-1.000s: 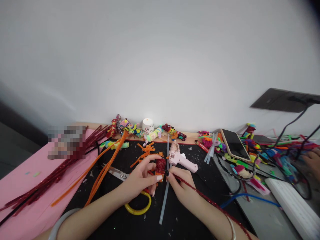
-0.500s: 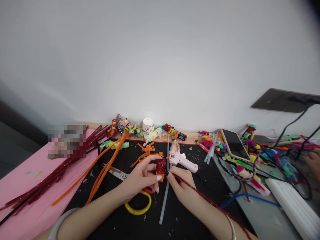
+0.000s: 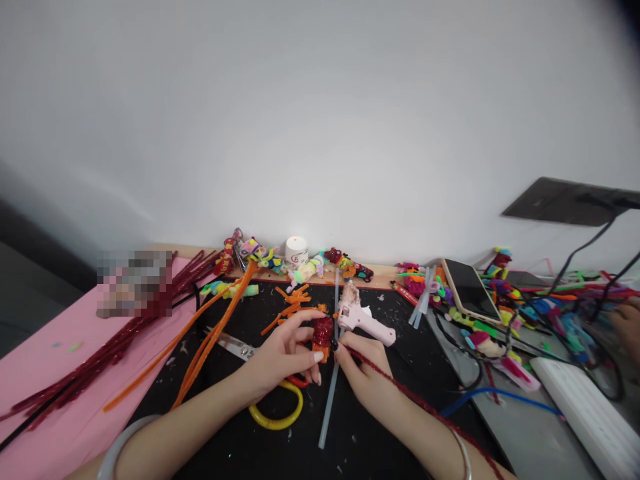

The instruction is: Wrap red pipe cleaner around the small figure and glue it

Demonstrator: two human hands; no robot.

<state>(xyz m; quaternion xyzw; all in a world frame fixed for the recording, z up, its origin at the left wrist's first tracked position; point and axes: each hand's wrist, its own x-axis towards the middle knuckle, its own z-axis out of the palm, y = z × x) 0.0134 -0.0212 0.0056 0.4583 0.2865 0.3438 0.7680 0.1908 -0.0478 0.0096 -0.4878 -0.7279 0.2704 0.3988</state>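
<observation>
A small red-and-orange piece (image 3: pixel 323 332) is gripped between the thumb and fingers of the left hand (image 3: pixel 293 350), over the black mat (image 3: pixel 370 443). By the right hand (image 3: pixel 367 367) — at its four o'clock — a red fuzzy wire (image 3: pixel 417 399) is pinched. A glue gun (image 3: pixel 360 318) is laid at two o'clock, orange scraps (image 3: pixel 296 299) are scattered at eleven, and scissors (image 3: pixel 280 425) are seen at seven — partly hidden.
</observation>
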